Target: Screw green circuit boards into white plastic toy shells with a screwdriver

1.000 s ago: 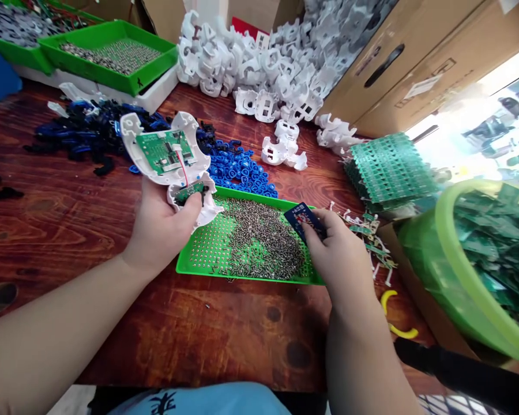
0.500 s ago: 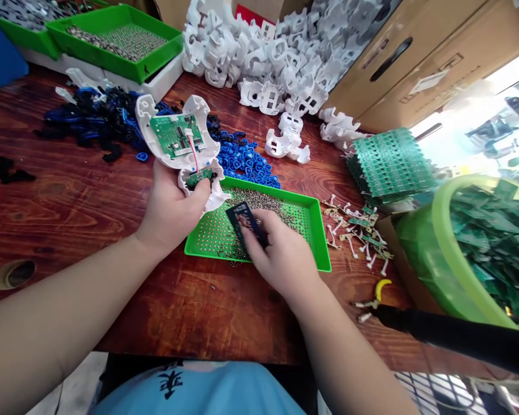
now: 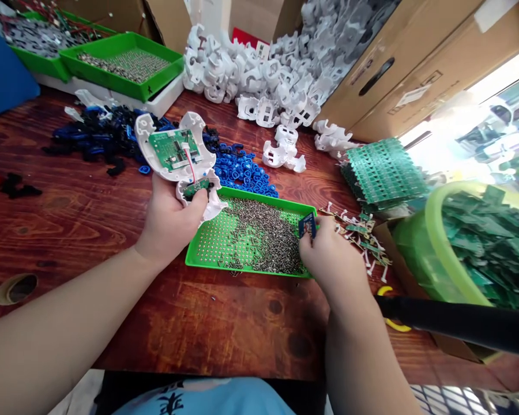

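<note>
In my left hand is a white plastic shell, its open side toward me. A green circuit board lies inside it, and a red-and-white wire runs down to a smaller board in the lower white piece, under my thumb. My right hand is closed on a small dark-blue printed card, held at the right end of a green tray. Many small metal screws are heaped in that tray, mostly toward its right half.
Blue plastic parts and dark parts lie behind the tray. White shells are piled at the back. On the right are small wired boards, stacked green panels, a light-green tub and a black bar.
My right hand has moved right with the card, from over the tray's middle to its right end, uncovering the screws. My left hand keeps its hold on the shell.
</note>
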{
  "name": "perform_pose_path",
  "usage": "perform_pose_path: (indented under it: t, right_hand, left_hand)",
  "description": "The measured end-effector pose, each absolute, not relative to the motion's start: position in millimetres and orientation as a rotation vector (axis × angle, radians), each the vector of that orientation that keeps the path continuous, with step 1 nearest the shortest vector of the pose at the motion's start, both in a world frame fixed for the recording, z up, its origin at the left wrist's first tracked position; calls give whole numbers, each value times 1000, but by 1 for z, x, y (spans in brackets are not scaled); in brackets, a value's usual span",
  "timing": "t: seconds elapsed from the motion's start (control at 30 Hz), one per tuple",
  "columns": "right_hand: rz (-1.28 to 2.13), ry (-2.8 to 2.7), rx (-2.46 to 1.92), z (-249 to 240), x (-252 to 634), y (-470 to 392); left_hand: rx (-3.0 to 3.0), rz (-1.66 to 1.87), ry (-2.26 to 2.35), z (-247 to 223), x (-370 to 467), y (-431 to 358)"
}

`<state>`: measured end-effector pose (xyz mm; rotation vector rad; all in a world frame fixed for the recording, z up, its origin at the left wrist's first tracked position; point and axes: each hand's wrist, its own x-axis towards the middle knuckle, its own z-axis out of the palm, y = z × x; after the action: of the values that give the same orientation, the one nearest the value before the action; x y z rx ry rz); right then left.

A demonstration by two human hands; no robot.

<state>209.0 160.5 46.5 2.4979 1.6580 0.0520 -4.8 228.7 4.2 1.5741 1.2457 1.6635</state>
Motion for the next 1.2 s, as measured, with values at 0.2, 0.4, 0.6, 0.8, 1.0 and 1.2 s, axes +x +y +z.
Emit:
perform_pose_path:
  t: [0.2,0.4,0.6,0.8,1.0,1.2]
  right_hand:
    - [47,2013,2326,43,177,152]
    - [-21,2490,2185,38,157,149]
    - [-247,2327,2267,34,155,156]
    - [-203,1926,2547,43,194,161]
    - [-46,1831,2504,45,199,160]
    - [-59,2234,2278,46,166,149]
  left_hand:
    - [1574,1675,1218,7,-3,228]
    - [1592,1683,1226,7,-3,228]
    - [1582,1698,1240,5,-4,228]
    - [1575,1701,1239,4,-6,229]
    - [1578,1684,1225,6,-5,229]
    - [1561,1680,1214,7,-4,228]
